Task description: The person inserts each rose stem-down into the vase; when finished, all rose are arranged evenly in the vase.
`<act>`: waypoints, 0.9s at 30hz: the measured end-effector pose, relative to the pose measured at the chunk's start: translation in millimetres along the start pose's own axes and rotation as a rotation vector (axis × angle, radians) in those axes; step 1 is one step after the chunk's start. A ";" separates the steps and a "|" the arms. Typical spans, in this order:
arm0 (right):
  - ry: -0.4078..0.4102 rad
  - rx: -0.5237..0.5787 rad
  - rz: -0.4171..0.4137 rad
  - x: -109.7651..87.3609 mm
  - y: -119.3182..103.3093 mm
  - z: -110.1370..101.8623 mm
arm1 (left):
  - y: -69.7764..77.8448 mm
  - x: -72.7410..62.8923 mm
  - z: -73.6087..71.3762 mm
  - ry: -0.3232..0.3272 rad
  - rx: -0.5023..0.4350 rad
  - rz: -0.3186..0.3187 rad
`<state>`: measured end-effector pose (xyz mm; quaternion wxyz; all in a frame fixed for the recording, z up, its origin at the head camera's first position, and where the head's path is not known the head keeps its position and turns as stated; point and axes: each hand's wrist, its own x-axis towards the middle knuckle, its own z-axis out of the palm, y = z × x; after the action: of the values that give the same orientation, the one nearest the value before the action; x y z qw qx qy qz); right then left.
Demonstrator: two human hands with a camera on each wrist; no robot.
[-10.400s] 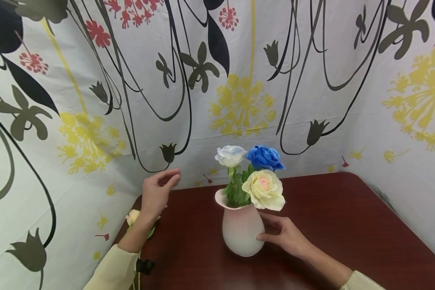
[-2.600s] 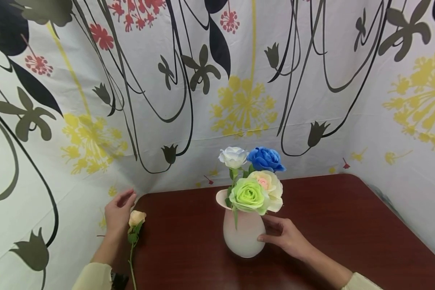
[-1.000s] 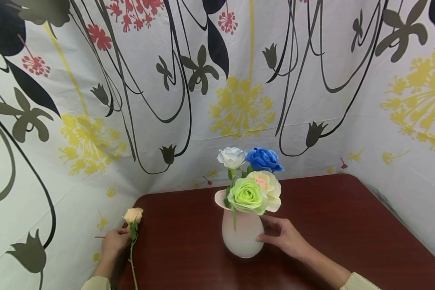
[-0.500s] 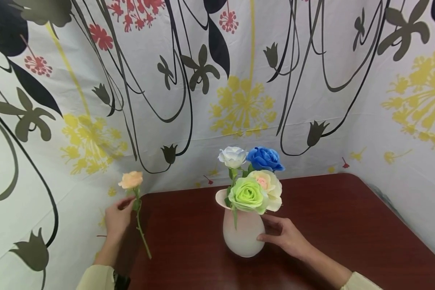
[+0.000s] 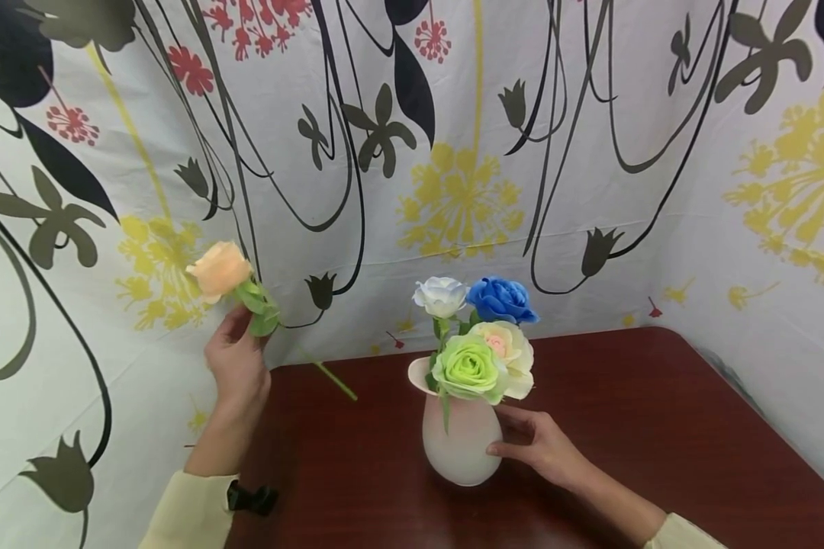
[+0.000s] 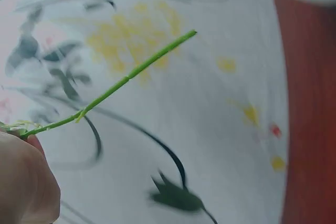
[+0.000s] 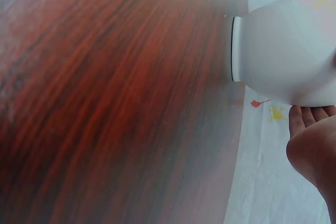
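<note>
At the left of the head view my left hand pinches a peach rose just below its bloom, over the table's back left corner. Its green stem slants down toward the right, the cut end free in the air. My right hand holds the side of a pale pink-white vase, thumb in front and fingers behind; the right wrist view shows its fingers against the vase wall. In the vase stand a white rose, a blue rose, a cream rose and a light green rose.
The vase stands on a dark red-brown wooden table. Behind and beside the table hangs a white cloth with printed flowers and vines. A black band sits on the left wrist.
My left hand has picked the peach rose up from the table's left side and raised it, its stem swinging rightward. Earlier, the light green rose joined the vase. My right hand stays put.
</note>
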<state>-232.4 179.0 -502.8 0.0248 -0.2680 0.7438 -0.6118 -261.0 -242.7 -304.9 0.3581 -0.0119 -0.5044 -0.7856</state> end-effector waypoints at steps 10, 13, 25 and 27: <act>-0.001 0.010 0.003 -0.4 -0.5 0.0 | 30.2 -26.5 60.5 -0.060 -0.339 0.075; -0.003 0.012 0.007 -0.7 -0.7 0.4 | 31.5 -33.7 70.7 -0.079 -0.362 0.077; -0.001 0.018 0.005 -0.9 -1.5 0.7 | 3.2 -62.1 85.2 -0.290 -0.037 0.307; -0.002 0.015 0.002 -1.0 -1.4 0.5 | -1.7 -64.8 86.6 -0.336 0.019 0.376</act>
<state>-230.8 178.8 -501.9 0.0283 -0.2678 0.7395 -0.6170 -243.4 -137.2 -288.3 0.4092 -0.2324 -0.5531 -0.6875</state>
